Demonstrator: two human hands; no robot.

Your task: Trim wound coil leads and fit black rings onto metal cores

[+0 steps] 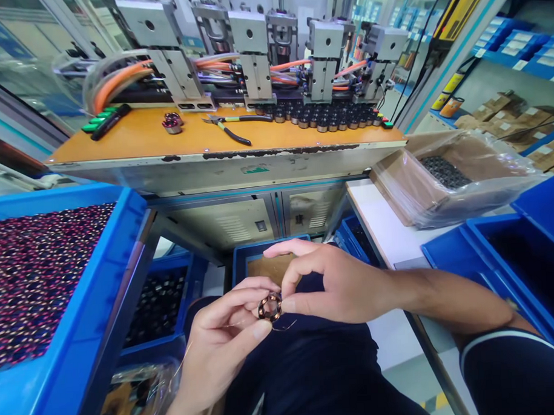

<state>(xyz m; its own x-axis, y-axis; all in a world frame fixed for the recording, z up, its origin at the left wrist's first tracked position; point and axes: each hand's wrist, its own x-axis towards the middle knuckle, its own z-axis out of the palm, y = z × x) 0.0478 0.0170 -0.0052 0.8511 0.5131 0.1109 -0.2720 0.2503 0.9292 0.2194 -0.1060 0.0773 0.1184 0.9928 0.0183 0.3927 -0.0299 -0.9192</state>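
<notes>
Above my lap, my left hand (231,333) grips a small ring-shaped motor stator (265,306) with copper windings between thumb and fingers. My right hand (323,284) meets it from the other side, thumb and index finger pinched at the stator's right edge; the other fingers are raised. Whether the right pinch is on the stator's rim or on a fine wire is too small to tell. Thin copper wire (285,327) trails below the ring, and another strand runs along my left wrist.
A blue bin (131,203) full of stators stands at left. On the orange bench (133,140) lie pliers (231,129), two loose stators (172,123) and rows of dark cylindrical parts (323,116) before a machine. A plastic-lined carton (394,191) and blue bins (482,224) are at right.
</notes>
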